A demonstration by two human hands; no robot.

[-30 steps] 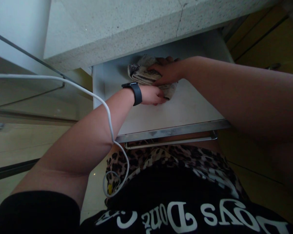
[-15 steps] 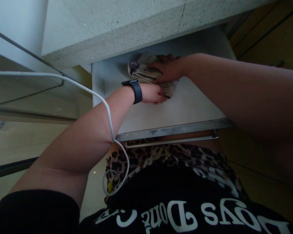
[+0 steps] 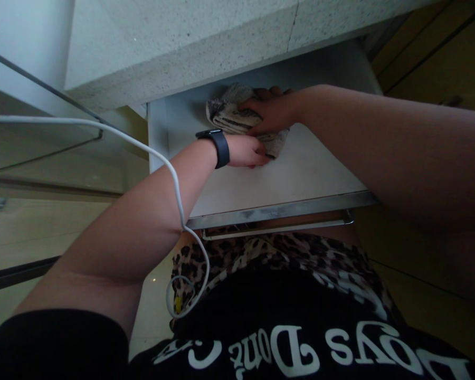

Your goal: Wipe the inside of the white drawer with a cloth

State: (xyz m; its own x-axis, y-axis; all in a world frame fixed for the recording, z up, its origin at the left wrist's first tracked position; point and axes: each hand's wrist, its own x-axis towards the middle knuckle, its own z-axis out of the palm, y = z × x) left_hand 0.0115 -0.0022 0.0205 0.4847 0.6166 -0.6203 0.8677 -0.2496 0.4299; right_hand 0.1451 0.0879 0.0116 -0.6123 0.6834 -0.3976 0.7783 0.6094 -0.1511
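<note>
A folded grey-and-beige cloth (image 3: 231, 113) lies on the white bottom of a pulled-out drawer (image 3: 301, 169). My right hand (image 3: 273, 111) presses on the cloth from above, its fingers curled over the far side and thumb towards the left. At the cloth's near edge is my left hand (image 3: 247, 150), wearing a dark watch (image 3: 220, 148) on the wrist; its fingers are bent around that edge. Part of the cloth is hidden beneath both hands.
A speckled stone countertop (image 3: 182, 58) overhangs the drawer's back. The drawer's metal handle (image 3: 277, 229) sits close to my body. A white cable (image 3: 176, 184) hangs across my left forearm. Wooden cabinet fronts (image 3: 431, 58) stand at the right.
Hardly anything differs: the view has shifted very slightly, while both hands and the cloth keep their places in the drawer.
</note>
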